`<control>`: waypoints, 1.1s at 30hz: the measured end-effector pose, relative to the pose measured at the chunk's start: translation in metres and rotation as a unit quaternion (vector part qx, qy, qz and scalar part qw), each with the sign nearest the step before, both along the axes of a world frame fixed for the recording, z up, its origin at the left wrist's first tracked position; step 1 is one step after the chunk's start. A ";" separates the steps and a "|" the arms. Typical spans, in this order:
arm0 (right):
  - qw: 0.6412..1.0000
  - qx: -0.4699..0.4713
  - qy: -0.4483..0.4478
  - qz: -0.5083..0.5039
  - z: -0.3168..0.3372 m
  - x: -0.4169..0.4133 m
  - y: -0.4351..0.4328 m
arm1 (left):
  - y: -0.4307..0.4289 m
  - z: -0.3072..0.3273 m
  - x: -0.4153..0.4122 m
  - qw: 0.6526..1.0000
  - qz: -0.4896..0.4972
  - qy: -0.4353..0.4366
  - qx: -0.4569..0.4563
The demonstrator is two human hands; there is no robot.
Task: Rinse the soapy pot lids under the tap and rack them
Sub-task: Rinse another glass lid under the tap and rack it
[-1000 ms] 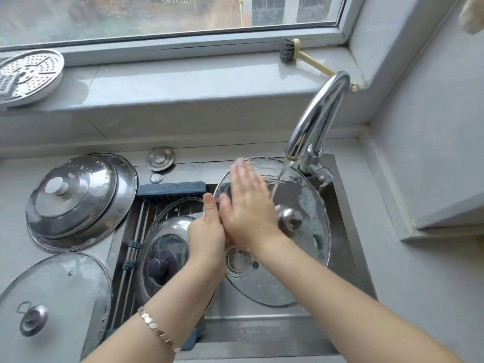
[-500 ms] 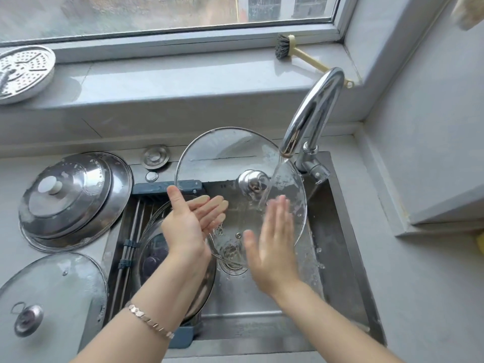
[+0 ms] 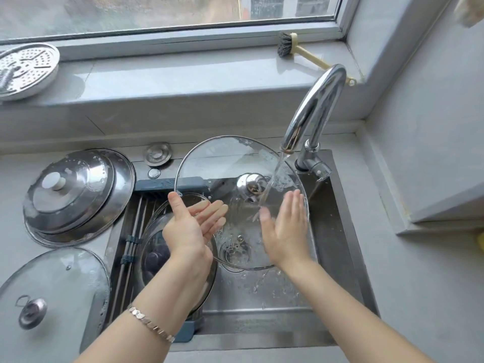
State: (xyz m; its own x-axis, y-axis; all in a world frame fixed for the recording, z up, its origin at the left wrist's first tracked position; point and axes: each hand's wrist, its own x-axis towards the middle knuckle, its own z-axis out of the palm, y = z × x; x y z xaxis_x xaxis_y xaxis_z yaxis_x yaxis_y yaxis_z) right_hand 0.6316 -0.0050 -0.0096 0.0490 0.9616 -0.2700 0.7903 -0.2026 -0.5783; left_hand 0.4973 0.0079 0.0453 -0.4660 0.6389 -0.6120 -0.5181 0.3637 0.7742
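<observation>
A large glass lid [image 3: 222,158] with a steel knob [image 3: 251,184] stands tilted over the sink, its top edge toward the window. Water from the tap [image 3: 314,108] runs onto it beside the knob. My left hand [image 3: 191,226] grips the lid's left rim, thumb in front and fingers spread across the glass. The flat palm of my right hand [image 3: 285,231] presses against the right rim, fingers straight, so the lid sits between both hands. A second glass lid [image 3: 157,247] with a dark knob lies on the roll-up rack [image 3: 131,231] under my left wrist.
Two stacked steel lids [image 3: 78,195] and a foamy glass lid [image 3: 52,289] rest on the left counter. The sink drain [image 3: 235,252] holds suds. A brush [image 3: 288,45] and a perforated steel plate [image 3: 23,69] lie on the windowsill. A wall corner closes the right side.
A second ago the glass lid lay low in the sink with my right hand flat on it. It has been raised and tilted upright under the stream, one hand at each side.
</observation>
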 end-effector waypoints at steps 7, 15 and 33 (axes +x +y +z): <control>0.991 0.081 -0.008 0.103 -0.003 0.000 -0.007 | -0.005 0.000 -0.007 0.999 -0.028 -0.008 -0.014; 0.983 0.039 -0.004 0.177 0.008 0.037 0.086 | -0.016 0.000 -0.009 0.982 -0.180 0.038 -0.050; 0.911 0.109 -0.087 0.389 0.024 0.033 -0.044 | -0.004 -0.021 0.003 0.979 -0.170 -0.006 -0.112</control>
